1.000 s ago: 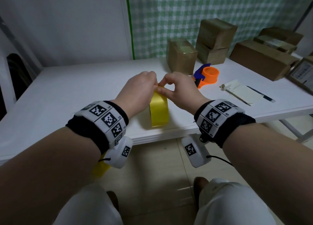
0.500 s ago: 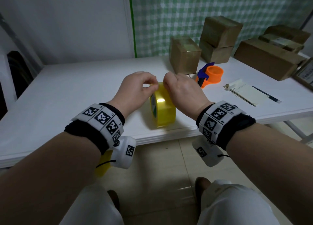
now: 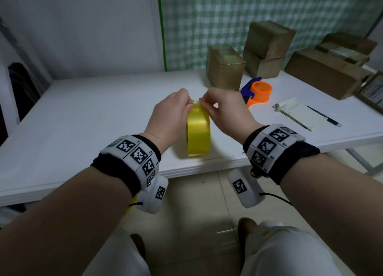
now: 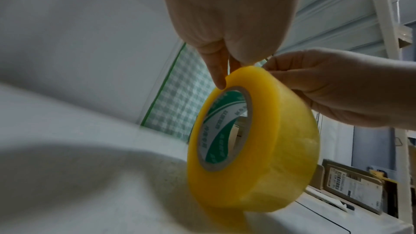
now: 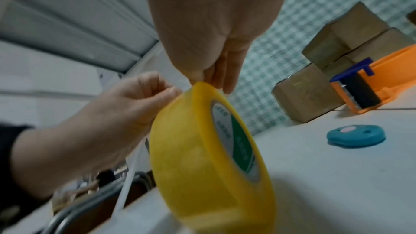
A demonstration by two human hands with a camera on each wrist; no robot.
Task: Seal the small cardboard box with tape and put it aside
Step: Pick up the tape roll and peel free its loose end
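Note:
A roll of yellow tape [image 3: 198, 134] stands on its edge near the front of the white table [image 3: 93, 114]. My left hand [image 3: 189, 105] pinches the top of the roll from the left, seen close in the left wrist view [image 4: 221, 77]. My right hand [image 3: 204, 105] pinches the tape's top rim from the right with curled fingers [image 5: 221, 81]. The green-printed core [image 4: 221, 129] faces left. A small cardboard box [image 3: 226, 68] stands behind the hands, untouched.
An orange and blue tape dispenser [image 3: 259, 92] lies right of the small box. More cardboard boxes [image 3: 267, 49] are stacked at the back right. A notepad [image 3: 298, 114] and pen [image 3: 325, 118] lie at the right. A small blue object [image 5: 355, 137] rests beside the roll.
Half a second ago the roll was turned with its side showing; now it stands edge-on again. Both hands have stayed at its top, fingertips working closer together.

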